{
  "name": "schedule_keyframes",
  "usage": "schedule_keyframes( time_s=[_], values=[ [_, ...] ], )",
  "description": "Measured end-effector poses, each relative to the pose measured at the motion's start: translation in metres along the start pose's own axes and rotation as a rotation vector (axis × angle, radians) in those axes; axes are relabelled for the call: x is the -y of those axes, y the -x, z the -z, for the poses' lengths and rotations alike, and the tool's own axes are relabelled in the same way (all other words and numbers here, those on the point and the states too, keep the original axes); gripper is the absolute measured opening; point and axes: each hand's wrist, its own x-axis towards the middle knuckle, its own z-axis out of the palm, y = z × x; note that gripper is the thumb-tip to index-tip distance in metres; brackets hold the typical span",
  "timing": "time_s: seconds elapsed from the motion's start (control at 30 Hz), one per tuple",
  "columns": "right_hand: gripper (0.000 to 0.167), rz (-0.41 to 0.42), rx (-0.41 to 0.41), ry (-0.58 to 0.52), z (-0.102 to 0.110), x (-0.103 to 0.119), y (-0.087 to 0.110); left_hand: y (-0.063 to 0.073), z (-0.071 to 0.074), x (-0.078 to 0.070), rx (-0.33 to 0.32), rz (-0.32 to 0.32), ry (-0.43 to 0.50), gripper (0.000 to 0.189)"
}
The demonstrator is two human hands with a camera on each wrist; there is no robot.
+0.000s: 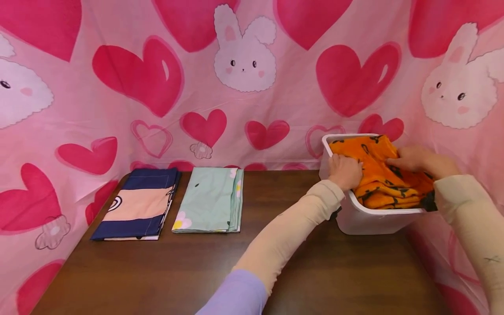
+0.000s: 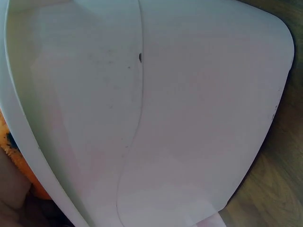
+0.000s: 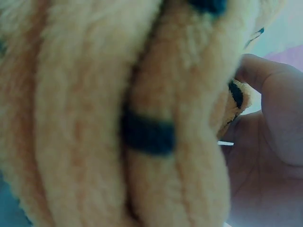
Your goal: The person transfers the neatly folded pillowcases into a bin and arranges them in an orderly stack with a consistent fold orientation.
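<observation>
A folded orange fleece cloth [image 1: 379,175] with black markings lies in a white plastic bin [image 1: 366,218] at the table's back right. My left hand [image 1: 345,170] reaches over the bin's left wall and grips the cloth's left side. On the cloth's top right, my right hand [image 1: 409,158] holds the folds. The right wrist view is filled with the orange fleece cloth [image 3: 118,113], with my right hand's thumb and palm [image 3: 270,142] curled round its edge. In the left wrist view the bin's outer wall [image 2: 180,118] covers nearly everything, and a sliver of orange cloth [image 2: 8,144] shows at the lower left.
Two folded cloths lie side by side at the back of the brown wooden table [image 1: 177,271]: a navy and peach one [image 1: 138,203] on the left, a mint green one [image 1: 212,200] beside it. A pink curtain [image 1: 252,78] with hearts and rabbits surrounds the table.
</observation>
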Motion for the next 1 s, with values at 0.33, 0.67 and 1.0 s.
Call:
schedule_keyframes(
  time_s=[0.33,0.67,1.0],
  values=[
    [0.043,0.010,0.009,-0.061,-0.001,0.002,-0.001,0.001,-0.001,0.000,-0.038,-0.016,-0.052,0.045],
    [0.046,0.003,0.004,0.008,-0.004,0.002,-0.003,0.000,-0.003,0.000,-0.040,-0.014,-0.045,0.044],
    [0.052,0.023,0.032,-0.070,-0.004,0.001,-0.007,0.002,-0.005,0.012,-0.192,-0.090,-0.006,0.043]
  ],
)
